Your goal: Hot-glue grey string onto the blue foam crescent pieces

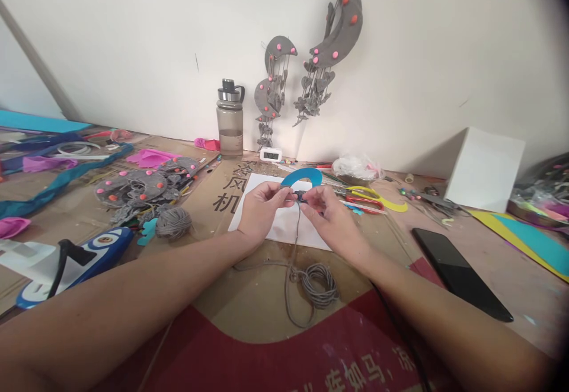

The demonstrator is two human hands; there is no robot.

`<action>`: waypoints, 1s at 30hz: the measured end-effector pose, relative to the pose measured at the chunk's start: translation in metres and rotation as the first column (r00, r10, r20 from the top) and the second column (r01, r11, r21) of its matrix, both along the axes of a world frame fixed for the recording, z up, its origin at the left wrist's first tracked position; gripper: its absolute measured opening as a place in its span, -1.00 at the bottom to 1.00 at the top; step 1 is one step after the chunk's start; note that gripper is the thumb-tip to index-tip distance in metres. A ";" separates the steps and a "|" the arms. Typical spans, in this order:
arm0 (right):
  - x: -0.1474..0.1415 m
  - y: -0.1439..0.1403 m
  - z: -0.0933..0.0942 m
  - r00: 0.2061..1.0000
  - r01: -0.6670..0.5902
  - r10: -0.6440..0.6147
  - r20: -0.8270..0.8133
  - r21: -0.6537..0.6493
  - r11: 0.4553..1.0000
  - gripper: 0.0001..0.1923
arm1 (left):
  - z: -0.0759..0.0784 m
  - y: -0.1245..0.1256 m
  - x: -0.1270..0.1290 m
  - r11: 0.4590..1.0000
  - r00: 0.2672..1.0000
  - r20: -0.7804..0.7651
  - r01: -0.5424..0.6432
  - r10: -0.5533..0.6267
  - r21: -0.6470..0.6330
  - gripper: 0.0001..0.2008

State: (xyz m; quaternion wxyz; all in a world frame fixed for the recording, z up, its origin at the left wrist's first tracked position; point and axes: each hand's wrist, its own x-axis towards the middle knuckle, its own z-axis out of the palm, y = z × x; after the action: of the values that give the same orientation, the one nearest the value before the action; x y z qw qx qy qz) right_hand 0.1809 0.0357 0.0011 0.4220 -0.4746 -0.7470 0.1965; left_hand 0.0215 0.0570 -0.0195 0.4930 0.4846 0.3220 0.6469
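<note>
In the head view, a blue crescent (pixel 306 175) is held up over a white sheet of paper (pixel 306 239). Its lower end looks dark where grey cord seems wound on it. My left hand (pixel 261 211) pinches that end from the left. From the right, my right hand (pixel 331 213) has its fingertips closed at the same spot, on the cord; the fingers partly hide the exact hold. A length of grey cord (pixel 297 233) hangs from between the hands. It runs down to a loose coil (pixel 320 286) on the cardboard (pixel 249 315).
Left lie a grey yarn ball (pixel 173 221), finished grey crescents (pixel 133 187) and a blue-white tool (pixel 84 261). A water bottle (pixel 230 125) and small clock (pixel 271 155) stand behind. Right are yellow-handled scissors (pixel 360 193) and a phone (pixel 460 273). Crescent mobiles (pixel 351 30) hang on the wall.
</note>
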 end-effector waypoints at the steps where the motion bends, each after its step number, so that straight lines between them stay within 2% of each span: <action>1: -0.004 -0.002 -0.002 0.992 -0.054 0.047 -0.117 -0.060 0.997 -0.77 | 0.001 -0.001 0.000 1.000 1.000 -0.018 0.001 -0.001 0.001 -0.77; 4: -0.011 -0.004 -0.006 0.920 -0.176 0.107 -0.376 -0.156 0.972 -0.70 | 0.002 -0.003 0.000 1.000 0.998 -0.059 0.004 -0.004 0.004 -0.77; 6: -0.013 -0.004 -0.008 0.898 -0.201 0.112 -0.425 -0.171 0.965 -0.68 | 0.002 -0.004 0.000 1.000 0.998 -0.066 0.012 -0.011 0.016 -0.77; 10: -0.017 -0.004 -0.007 0.897 -0.171 0.082 -0.434 -0.170 0.970 -0.63 | 0.002 -0.005 0.000 0.999 0.996 -0.091 0.014 -0.009 0.048 -0.78; 15: -0.020 -0.005 -0.002 0.935 -0.066 -0.034 -0.353 -0.266 0.962 -0.61 | 0.003 -0.010 0.002 0.996 0.975 -0.219 -0.004 0.024 0.091 -0.78; 20: -0.015 -0.004 0.003 0.962 0.006 -0.045 -0.269 -0.146 0.989 -0.79 | 0.003 -0.011 0.003 0.995 0.990 -0.108 0.099 -0.095 0.030 -0.77; 23: -0.013 -0.003 0.004 0.960 0.032 -0.055 -0.273 -0.088 0.996 -0.80 | 0.001 -0.009 0.002 0.990 0.989 -0.049 0.140 -0.140 -0.001 -0.76; 30: -0.015 -0.006 0.000 0.942 0.042 -0.055 -0.331 -0.047 0.998 -0.78 | 0.001 -0.011 0.003 0.979 0.977 0.054 0.206 -0.206 0.011 -0.76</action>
State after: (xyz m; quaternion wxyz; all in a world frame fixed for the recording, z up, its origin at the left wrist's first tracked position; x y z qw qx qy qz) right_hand 0.1655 0.0302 0.0011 0.5370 -0.4612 -0.6495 0.2776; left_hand 0.0242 0.0458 -0.0182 0.5648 0.4986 0.2547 0.6062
